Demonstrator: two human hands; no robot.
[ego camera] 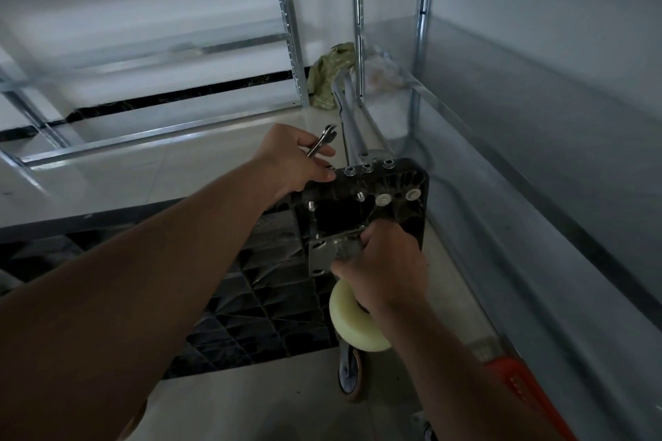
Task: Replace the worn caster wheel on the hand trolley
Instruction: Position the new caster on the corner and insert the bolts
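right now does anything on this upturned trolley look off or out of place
Yes. The cream caster wheel is not seated: its metal mounting plate sits tilted against the black trolley base, held by the right hand. A second wheel, grey with a reddish rim, lies on the floor below. The left hand holds a wrench.

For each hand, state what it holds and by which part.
Left hand: a wrench, gripped along its shaft, open jaw end sticking out. Right hand: the caster, gripped at its metal bracket above the pale wheel.
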